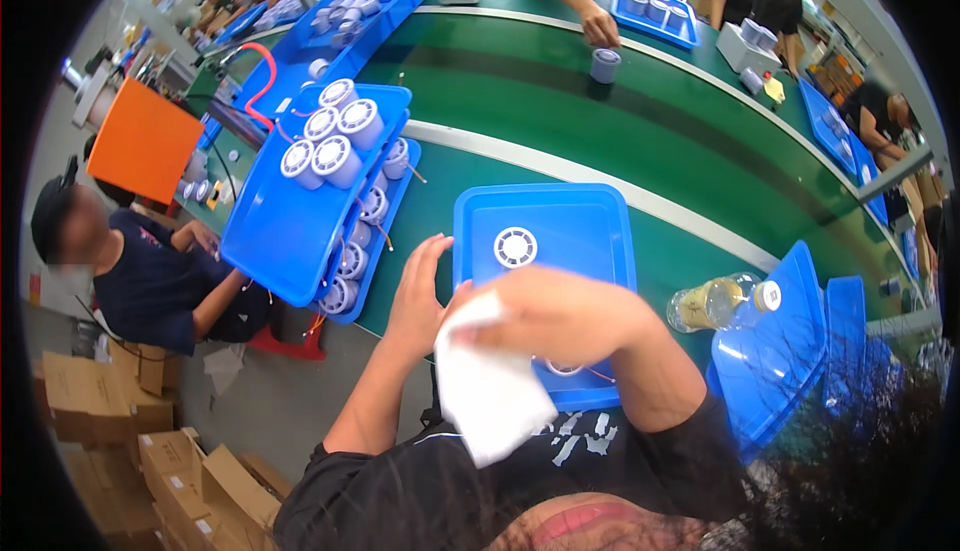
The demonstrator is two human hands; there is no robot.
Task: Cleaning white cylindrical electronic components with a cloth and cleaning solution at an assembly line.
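My right hand (520, 313) crosses in front of my chest, slightly blurred, closed round a white cloth or paper wipe (492, 391) that hangs down from it. At the left edge of the blue tray (543, 194) is my left hand (420, 296), its visible fingers apart and curved, partly hidden behind the right one. I cannot tell whether it touches the rim. In the tray stands a part with a round white slotted top (515, 247). A second such part (565, 367) shows only partly under my right forearm, with a thin reddish wire beside it.
Stacked blue trays (265, 221) hold several white-topped cylinders at left. A clear bottle (712, 303) lies right, beside more blue trays (775, 351). Beyond runs a green conveyor (480, 81); another person's hand (600, 29) touches a grey cylinder (605, 66). A person (150, 261) sits left near cardboard boxes (185, 481).
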